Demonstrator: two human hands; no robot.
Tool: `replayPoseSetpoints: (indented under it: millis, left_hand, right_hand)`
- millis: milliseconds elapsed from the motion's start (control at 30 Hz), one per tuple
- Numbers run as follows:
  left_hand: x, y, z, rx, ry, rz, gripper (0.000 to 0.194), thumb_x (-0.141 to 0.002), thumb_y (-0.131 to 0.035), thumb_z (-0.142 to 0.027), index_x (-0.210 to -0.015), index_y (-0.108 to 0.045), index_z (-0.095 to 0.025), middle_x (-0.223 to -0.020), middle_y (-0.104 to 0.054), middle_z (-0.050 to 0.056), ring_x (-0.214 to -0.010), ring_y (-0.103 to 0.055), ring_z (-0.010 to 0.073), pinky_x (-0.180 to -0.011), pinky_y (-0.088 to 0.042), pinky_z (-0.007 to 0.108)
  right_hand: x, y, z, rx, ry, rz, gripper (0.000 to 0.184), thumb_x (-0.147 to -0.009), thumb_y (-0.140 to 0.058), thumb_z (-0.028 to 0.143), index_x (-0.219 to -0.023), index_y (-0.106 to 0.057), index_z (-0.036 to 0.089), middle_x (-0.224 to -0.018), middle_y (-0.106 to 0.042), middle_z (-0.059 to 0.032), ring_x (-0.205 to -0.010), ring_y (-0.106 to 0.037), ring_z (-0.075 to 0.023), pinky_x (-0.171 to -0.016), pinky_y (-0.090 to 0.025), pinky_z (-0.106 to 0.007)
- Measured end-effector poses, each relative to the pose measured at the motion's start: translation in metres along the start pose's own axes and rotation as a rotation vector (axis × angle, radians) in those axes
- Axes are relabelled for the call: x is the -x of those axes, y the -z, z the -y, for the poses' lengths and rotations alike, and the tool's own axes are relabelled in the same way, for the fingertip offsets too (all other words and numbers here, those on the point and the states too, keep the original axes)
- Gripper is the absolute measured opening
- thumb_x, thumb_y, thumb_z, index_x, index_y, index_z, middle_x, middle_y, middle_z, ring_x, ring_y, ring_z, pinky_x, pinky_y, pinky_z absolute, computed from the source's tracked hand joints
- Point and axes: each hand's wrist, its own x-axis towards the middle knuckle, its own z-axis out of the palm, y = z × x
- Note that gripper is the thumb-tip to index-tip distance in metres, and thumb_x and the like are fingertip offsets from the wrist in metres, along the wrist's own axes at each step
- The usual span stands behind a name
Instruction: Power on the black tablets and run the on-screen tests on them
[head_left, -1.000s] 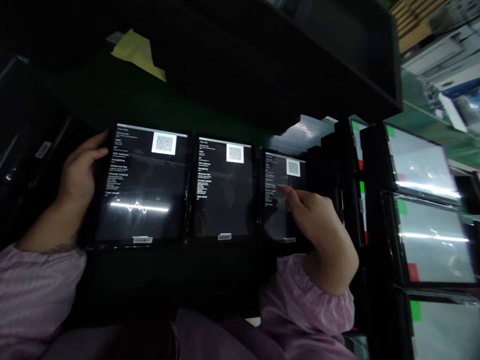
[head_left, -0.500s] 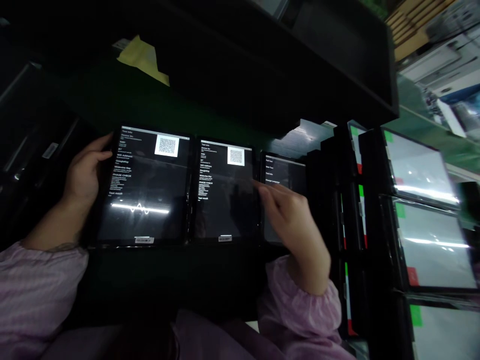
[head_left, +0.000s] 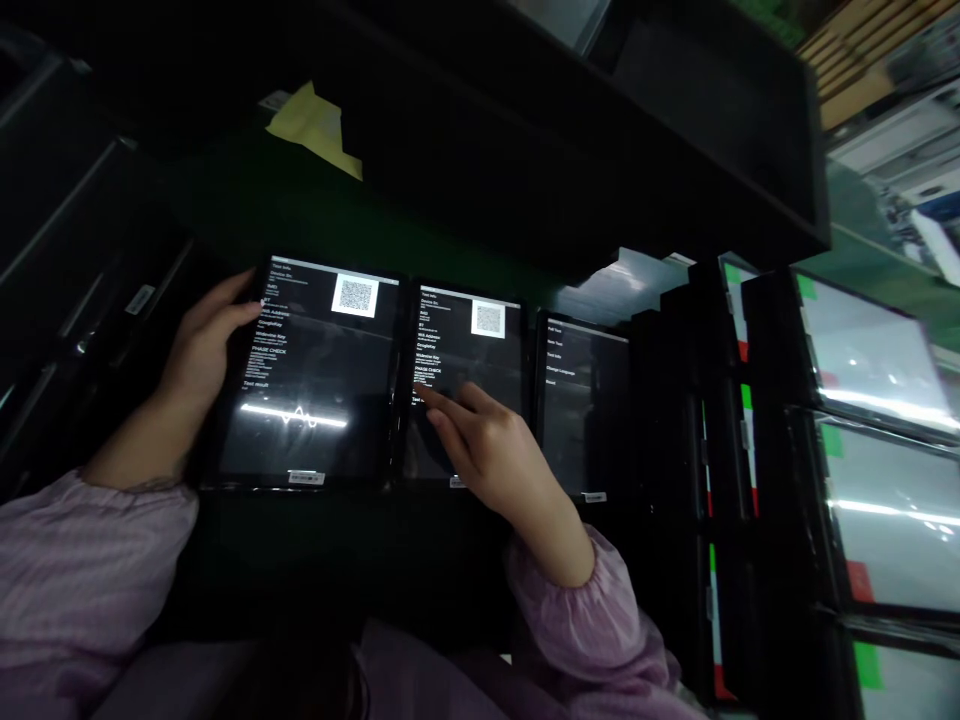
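Observation:
Three tablets stand side by side with lit dark screens. On the left tablet (head_left: 322, 370) and the middle tablet (head_left: 442, 440), lines of white text and a QR code show. A short menu list fills the top of the right tablet (head_left: 585, 410). My left hand (head_left: 196, 345) grips the left tablet's left edge, thumb at the front and the other fingers partly hidden. Over the middle tablet, my right hand (head_left: 491, 445) points with its index finger at the lower text lines, holding nothing. Whether the fingertip touches the glass I cannot tell.
At the right, several light-screened tablets (head_left: 885, 350) with green and red corners stand in stacked black holders. A black shelf (head_left: 600, 150) overhangs the tablets. A yellow paper (head_left: 315, 128) is stuck at the upper left. More dark devices (head_left: 127, 300) lie at the far left.
My right hand has moved left, from the gap beside the right tablet to the middle tablet's text. The whole view has shifted slightly. My left hand keeps its grip.

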Motion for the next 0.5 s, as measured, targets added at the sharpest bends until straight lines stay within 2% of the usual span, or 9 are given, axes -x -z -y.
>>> replayPoseSetpoints:
  millis: [133, 167, 233, 300, 333, 400, 500]
  left_hand:
    - [-0.005, 0.002, 0.007, 0.051, -0.064, 0.007, 0.046, -0.071, -0.071, -0.022, -0.116, -0.08, -0.02, -0.128, -0.075, -0.001, -0.136, -0.059, 0.0298, -0.13, -0.029, 0.048]
    - [-0.005, 0.002, 0.008, 0.052, -0.073, 0.003, 0.046, -0.071, -0.07, -0.021, -0.116, -0.08, -0.019, -0.128, -0.075, 0.0, -0.137, -0.058, 0.0294, -0.13, -0.028, 0.047]
    - [-0.006, 0.002, 0.008, 0.068, -0.065, -0.005, 0.046, -0.072, -0.069, -0.021, -0.116, -0.08, -0.017, -0.13, -0.075, 0.001, -0.139, -0.056, 0.0296, -0.13, -0.028, 0.046]
    - [-0.005, 0.002, 0.007, 0.075, -0.044, -0.003, 0.047, -0.073, -0.068, -0.022, -0.118, -0.079, -0.017, -0.132, -0.074, 0.002, -0.14, -0.055, 0.0302, -0.13, -0.029, 0.047]
    - [-0.005, 0.002, 0.007, 0.072, -0.034, -0.001, 0.047, -0.073, -0.068, -0.023, -0.119, -0.078, -0.017, -0.132, -0.073, 0.003, -0.14, -0.055, 0.0304, -0.13, -0.029, 0.047]
    - [-0.005, 0.003, 0.009, 0.071, -0.022, -0.004, 0.048, -0.073, -0.068, -0.024, -0.12, -0.078, -0.017, -0.132, -0.073, 0.003, -0.14, -0.056, 0.0309, -0.129, -0.031, 0.047]
    - [-0.008, 0.003, 0.011, 0.097, -0.024, -0.009, 0.048, -0.07, -0.068, -0.023, -0.117, -0.078, -0.017, -0.131, -0.074, 0.004, -0.14, -0.056, 0.0307, -0.129, -0.031, 0.045]
  right_hand:
    - [-0.003, -0.01, 0.003, 0.124, 0.036, -0.016, 0.046, -0.11, -0.037, 0.034, -0.141, -0.067, 0.019, -0.092, -0.065, -0.0085, -0.079, -0.064, -0.0184, -0.063, -0.05, -0.029]
    - [-0.003, -0.01, 0.003, 0.141, 0.029, -0.038, 0.044, -0.11, -0.038, 0.033, -0.134, -0.072, 0.018, -0.089, -0.065, -0.0084, -0.078, -0.064, -0.0187, -0.062, -0.048, -0.029]
    - [-0.003, -0.006, -0.001, 0.149, -0.015, -0.099, 0.044, -0.109, -0.04, 0.03, -0.107, -0.081, 0.014, -0.083, -0.063, -0.0075, -0.073, -0.061, -0.0174, -0.058, -0.043, -0.029]
    - [-0.001, 0.0, -0.005, 0.124, -0.07, -0.169, 0.048, -0.108, -0.041, 0.029, -0.083, -0.079, 0.014, -0.077, -0.06, -0.0061, -0.066, -0.057, -0.0146, -0.056, -0.039, -0.029]
    - [0.0, 0.003, -0.007, 0.1, -0.091, -0.201, 0.048, -0.108, -0.041, 0.028, -0.081, -0.078, 0.014, -0.077, -0.06, -0.0054, -0.064, -0.055, -0.0135, -0.055, -0.037, -0.029]
    - [0.001, 0.007, -0.01, 0.046, -0.1, -0.249, 0.045, -0.108, -0.041, 0.028, -0.09, -0.079, 0.014, -0.079, -0.06, -0.0054, -0.065, -0.056, -0.0134, -0.056, -0.039, -0.028]
    - [0.001, 0.006, -0.013, 0.019, -0.055, -0.304, 0.039, -0.108, -0.042, 0.026, -0.109, -0.079, 0.012, -0.086, -0.063, -0.0087, -0.078, -0.061, -0.0182, -0.065, -0.048, -0.031]
